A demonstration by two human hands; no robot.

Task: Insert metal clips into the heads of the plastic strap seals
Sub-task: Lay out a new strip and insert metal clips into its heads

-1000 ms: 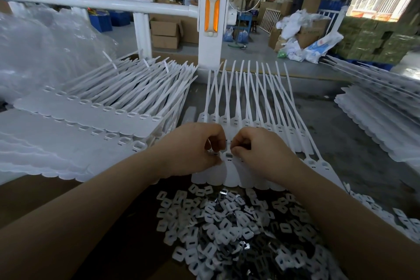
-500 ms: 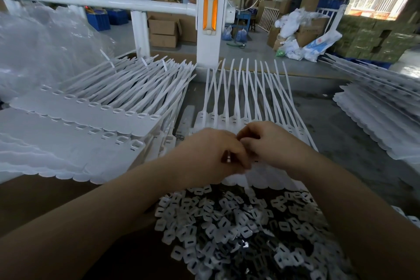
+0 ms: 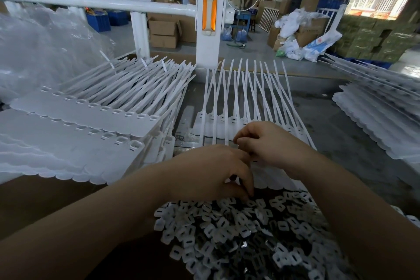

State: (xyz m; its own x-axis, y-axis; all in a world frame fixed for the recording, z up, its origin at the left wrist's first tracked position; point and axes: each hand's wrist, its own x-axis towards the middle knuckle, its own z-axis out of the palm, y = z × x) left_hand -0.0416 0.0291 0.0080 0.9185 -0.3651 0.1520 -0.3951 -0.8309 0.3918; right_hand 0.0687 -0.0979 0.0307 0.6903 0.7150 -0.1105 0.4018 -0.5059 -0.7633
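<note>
Just beyond the right hand (image 3: 270, 145), whose fingers curl on a seal head, the strap seals (image 3: 238, 102) lie fanned, heads nearest for easy reach. Left hand (image 3: 213, 173) fingers dip, apparently pinching, into the clip pile (image 3: 250, 234) directly below; grip uncertain.

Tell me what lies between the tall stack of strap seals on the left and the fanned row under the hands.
In the head view, a bare strip of grey tabletop separates the stack from the fanned row; nothing lies there.
</note>
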